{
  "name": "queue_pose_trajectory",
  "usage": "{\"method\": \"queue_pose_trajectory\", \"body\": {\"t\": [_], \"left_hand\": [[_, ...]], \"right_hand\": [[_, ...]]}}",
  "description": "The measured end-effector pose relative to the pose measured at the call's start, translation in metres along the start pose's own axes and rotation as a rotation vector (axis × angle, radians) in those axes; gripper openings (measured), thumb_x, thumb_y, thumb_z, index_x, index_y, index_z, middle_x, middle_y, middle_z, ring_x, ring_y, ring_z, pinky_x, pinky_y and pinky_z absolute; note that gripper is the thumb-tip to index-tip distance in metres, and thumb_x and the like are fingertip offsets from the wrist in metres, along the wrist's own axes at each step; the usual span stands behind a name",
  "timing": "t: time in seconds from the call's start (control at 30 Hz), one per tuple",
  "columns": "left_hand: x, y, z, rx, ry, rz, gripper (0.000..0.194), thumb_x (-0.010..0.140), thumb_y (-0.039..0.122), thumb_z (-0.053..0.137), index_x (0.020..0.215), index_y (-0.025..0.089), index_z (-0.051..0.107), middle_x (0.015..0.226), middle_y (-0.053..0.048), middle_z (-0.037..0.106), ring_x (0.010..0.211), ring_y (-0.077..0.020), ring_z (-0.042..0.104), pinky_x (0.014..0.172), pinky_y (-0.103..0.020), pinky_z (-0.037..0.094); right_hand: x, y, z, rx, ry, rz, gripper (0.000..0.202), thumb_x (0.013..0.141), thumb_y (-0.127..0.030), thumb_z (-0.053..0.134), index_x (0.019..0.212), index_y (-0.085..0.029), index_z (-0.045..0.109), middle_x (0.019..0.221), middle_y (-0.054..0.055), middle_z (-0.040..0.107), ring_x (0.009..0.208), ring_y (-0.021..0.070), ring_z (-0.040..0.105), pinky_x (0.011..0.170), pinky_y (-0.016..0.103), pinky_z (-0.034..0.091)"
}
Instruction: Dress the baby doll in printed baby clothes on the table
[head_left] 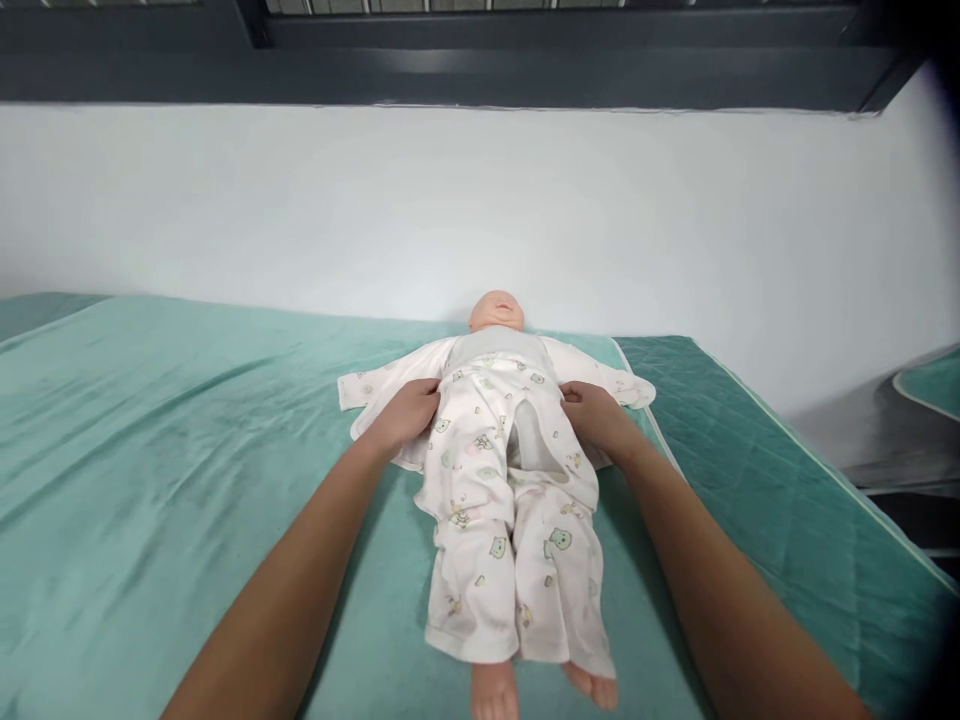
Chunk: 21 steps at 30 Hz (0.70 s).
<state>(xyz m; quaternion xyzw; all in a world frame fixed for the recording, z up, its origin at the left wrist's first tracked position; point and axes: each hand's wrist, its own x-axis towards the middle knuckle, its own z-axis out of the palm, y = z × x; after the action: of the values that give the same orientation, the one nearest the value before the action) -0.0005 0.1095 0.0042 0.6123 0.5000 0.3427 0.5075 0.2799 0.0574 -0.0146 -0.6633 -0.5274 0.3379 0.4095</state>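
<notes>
A baby doll (498, 309) lies on its back, head away from me and bare feet toward me. White printed baby pants (480, 500) cover its legs and reach up over its belly, with a split at the crotch showing grey-white cloth beneath. Under it spreads an open white baby shirt (420, 365), its sleeves stretched out to both sides. At the left side of the waist my left hand (415, 408) is closed on the edge of the pants. My right hand (594, 412) pinches the pants on the opposite side; its fingertips are partly hidden.
A green sheet (187, 450) with wrinkles covers the bed. To the right shows a darker quilted mattress pad (757, 490). Behind the doll's head rises a white wall (375, 210), with a dark metal bed frame (487, 75) above.
</notes>
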Motion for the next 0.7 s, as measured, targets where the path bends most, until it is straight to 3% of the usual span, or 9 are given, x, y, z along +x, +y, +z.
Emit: {"method": "queue_pose_trajectory", "body": {"t": [0.13,0.33,0.5,0.7], "left_hand": [[-0.001,0.002,-0.004,0.051,-0.135,0.015,0.023,0.067,0.026,0.060,0.085,0.018,0.072,0.077,-0.005,0.072,0.073,-0.0229,0.063,0.060,-0.029,0.045],[0.000,-0.001,0.003,-0.097,-0.165,0.024,0.030,0.069,0.022,0.062,0.097,0.018,0.071,0.090,-0.007,0.073,0.081,-0.0226,0.066,0.070,-0.032,0.051],[0.002,-0.006,0.012,-0.389,-0.106,-0.029,0.037,0.068,0.022,0.068,0.105,0.017,0.070,0.087,-0.009,0.074,0.079,-0.0240,0.068,0.072,-0.036,0.054],[0.008,-0.013,0.011,-0.497,-0.116,-0.072,0.040,0.068,0.023,0.072,0.107,0.019,0.070,0.089,-0.010,0.074,0.078,-0.0256,0.070,0.072,-0.039,0.056]], "right_hand": [[0.000,-0.001,-0.001,-0.129,0.044,-0.130,0.007,0.066,-0.025,0.060,0.060,-0.020,0.060,0.060,0.001,0.061,0.065,0.0178,0.051,0.056,0.029,0.035],[-0.007,-0.001,0.005,0.262,-0.130,-0.082,0.015,0.070,-0.031,0.066,0.081,-0.021,0.069,0.065,0.001,0.065,0.064,0.0201,0.057,0.056,0.030,0.041],[-0.009,-0.004,0.014,0.531,-0.141,0.018,0.027,0.067,-0.037,0.075,0.089,-0.021,0.069,0.070,0.003,0.069,0.067,0.0223,0.063,0.059,0.033,0.047],[-0.003,-0.004,0.016,0.684,-0.195,0.052,0.030,0.066,-0.037,0.076,0.091,-0.021,0.068,0.076,0.004,0.071,0.070,0.0228,0.066,0.060,0.034,0.051]]}}
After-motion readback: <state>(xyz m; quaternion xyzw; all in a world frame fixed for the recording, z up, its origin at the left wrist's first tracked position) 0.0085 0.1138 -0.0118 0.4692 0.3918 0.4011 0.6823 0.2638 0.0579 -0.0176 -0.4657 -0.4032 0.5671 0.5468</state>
